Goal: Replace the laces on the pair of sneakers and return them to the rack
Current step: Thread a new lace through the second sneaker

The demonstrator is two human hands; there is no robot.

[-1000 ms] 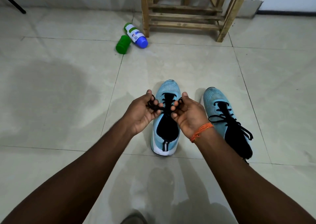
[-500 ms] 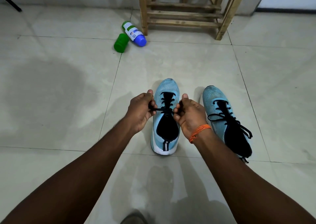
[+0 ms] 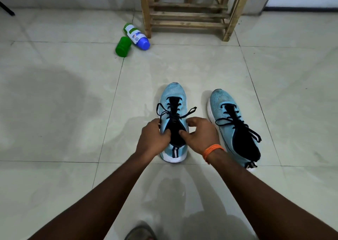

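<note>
Dark rod [image 3: 7, 11]: slants out of the far left edge, at the foot of the wall.
Green cap [image 3: 123, 46]: lies on the tiled floor [image 3: 54, 93], touching or just beside the bottle.
Bottle [image 3: 137, 36]: on its side, blue end toward the camera, next to the rack's left leg.
Left hand [image 3: 153, 139]: grips the left side of the held sneaker's collar, thumb hooked over the rim of the opening, fingers curled round the outside.
Held sneaker [image 3: 173, 95]: light blue with a black tongue, flat on the floor, toe pointing at the rack, heel toward the person, between the two hands.
Black lace [image 3: 175, 111]: tied in a bow, loops spread to either side just above the hands.
Wooden rack [image 3: 190, 16]: stands against the wall, well apart from both sneakers.
Right hand [image 3: 199, 135]: holds the right side of the same collar, thumb at the opening, fingers curved over the outside.
Orange band [image 3: 213, 150]: round the right wrist.
Second sneaker [image 3: 221, 100]: beside the held one on the right, laced in black, on the floor, untouched.
</note>
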